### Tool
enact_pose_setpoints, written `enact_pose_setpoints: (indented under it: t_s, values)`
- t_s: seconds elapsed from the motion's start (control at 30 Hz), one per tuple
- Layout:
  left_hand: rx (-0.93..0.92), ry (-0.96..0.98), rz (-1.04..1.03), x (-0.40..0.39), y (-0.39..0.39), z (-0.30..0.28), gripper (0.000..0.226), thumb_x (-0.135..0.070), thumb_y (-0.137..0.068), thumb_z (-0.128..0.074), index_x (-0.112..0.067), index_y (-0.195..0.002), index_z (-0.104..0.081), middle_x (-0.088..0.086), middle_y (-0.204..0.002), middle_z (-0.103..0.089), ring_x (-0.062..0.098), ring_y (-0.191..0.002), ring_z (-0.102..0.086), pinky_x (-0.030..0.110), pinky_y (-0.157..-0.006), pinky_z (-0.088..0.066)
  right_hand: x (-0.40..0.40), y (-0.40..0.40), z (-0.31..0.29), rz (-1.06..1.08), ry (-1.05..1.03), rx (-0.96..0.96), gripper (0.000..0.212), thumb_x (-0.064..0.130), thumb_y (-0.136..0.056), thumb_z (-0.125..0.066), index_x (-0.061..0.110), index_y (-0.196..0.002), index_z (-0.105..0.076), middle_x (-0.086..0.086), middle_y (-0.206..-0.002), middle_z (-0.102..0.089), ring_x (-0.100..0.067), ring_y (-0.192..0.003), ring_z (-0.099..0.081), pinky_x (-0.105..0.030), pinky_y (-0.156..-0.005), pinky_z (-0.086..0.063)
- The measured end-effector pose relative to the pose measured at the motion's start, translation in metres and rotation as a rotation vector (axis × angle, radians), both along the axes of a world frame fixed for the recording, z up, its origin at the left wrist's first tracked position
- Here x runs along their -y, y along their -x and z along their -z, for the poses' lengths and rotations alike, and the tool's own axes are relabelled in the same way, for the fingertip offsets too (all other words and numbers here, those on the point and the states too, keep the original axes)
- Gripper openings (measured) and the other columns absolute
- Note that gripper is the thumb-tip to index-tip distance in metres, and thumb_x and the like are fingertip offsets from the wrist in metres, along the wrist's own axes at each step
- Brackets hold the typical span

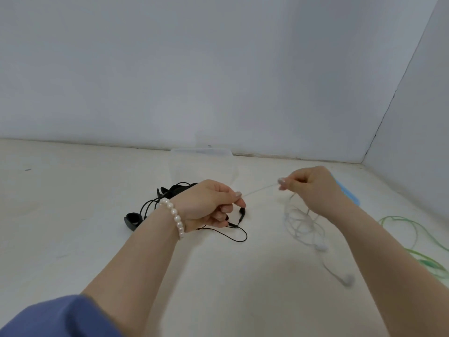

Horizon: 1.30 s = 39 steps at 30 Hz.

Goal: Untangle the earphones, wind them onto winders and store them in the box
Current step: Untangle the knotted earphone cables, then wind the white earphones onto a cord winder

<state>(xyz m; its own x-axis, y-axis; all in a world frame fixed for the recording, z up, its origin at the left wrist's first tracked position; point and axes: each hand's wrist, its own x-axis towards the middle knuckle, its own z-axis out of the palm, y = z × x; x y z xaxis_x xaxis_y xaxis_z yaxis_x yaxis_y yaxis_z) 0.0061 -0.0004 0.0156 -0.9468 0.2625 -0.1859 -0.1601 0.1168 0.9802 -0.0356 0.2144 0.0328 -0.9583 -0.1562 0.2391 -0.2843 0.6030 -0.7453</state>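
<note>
My left hand and my right hand each pinch the white earphone cable, with a short stretch pulled taut between them above the table. The rest of the white cable hangs from my right hand in a loose tangle, its two earbuds lying lower right. Black earphones lie under and beside my left hand, partly hidden by it. Black winders sit left of my left wrist. A clear plastic box stands behind the hands against the wall.
Green earphones lie in loops at the right edge. A blue object shows behind my right hand, mostly hidden. White walls close the table at the back and right. A pearl bracelet circles my left wrist.
</note>
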Motion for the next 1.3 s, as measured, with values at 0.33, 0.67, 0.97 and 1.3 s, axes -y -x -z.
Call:
enact_pose_setpoints:
  t_s: [0.33, 0.67, 0.97, 1.3]
  values:
    - [-0.079, 0.135, 0.084, -0.019, 0.000, 0.015, 0.030, -0.022, -0.095, -0.047, -0.010, -0.072, -0.061, -0.002, -0.046, -0.056, 0.006, -0.039, -0.043, 0.019, -0.052, -0.047, 0.031, -0.019, 0.005, -0.406, -0.295, 0.143, 0.007, 0.027, -0.082, -0.069, 0.024, -0.085, -0.074, 0.003, -0.074, -0.071, -0.019, -0.080, -0.062, -0.033, -0.076, -0.047]
    - [-0.476, 0.830, -0.690, 0.055, 0.032, 0.002, 0.008, -0.024, -0.080, -0.062, -0.021, -0.077, -0.068, -0.005, -0.082, -0.065, 0.019, -0.090, -0.062, 0.030, -0.082, -0.048, 0.014, -0.002, 0.013, -0.111, -0.017, 0.029, 0.022, 0.019, -0.088, -0.060, 0.019, -0.067, -0.065, 0.006, -0.057, -0.068, -0.024, -0.065, -0.057, -0.029, -0.062, -0.039]
    - [-0.301, 0.862, -0.444, 0.076, 0.049, 0.028, 0.020, -0.034, -0.072, -0.072, -0.018, -0.082, -0.065, -0.002, -0.082, -0.064, 0.019, -0.082, -0.059, 0.029, -0.072, -0.047, 0.011, 0.003, 0.020, -0.077, -0.022, 0.010, 0.021, 0.021, -0.090, -0.058, 0.017, -0.070, -0.065, 0.007, -0.061, -0.067, -0.019, -0.069, -0.058, -0.028, -0.061, -0.038]
    - [-1.022, 0.692, -0.322, 0.032, 0.037, 0.027, 0.032, 0.009, -0.070, -0.062, -0.022, -0.063, -0.056, -0.002, -0.087, -0.057, 0.020, -0.079, -0.058, 0.033, -0.071, -0.051, 0.015, -0.003, 0.015, -0.216, 0.396, 0.171, 0.018, 0.013, -0.091, -0.055, 0.012, -0.076, -0.065, -0.003, -0.088, -0.073, -0.008, -0.084, -0.067, -0.021, -0.078, -0.047]
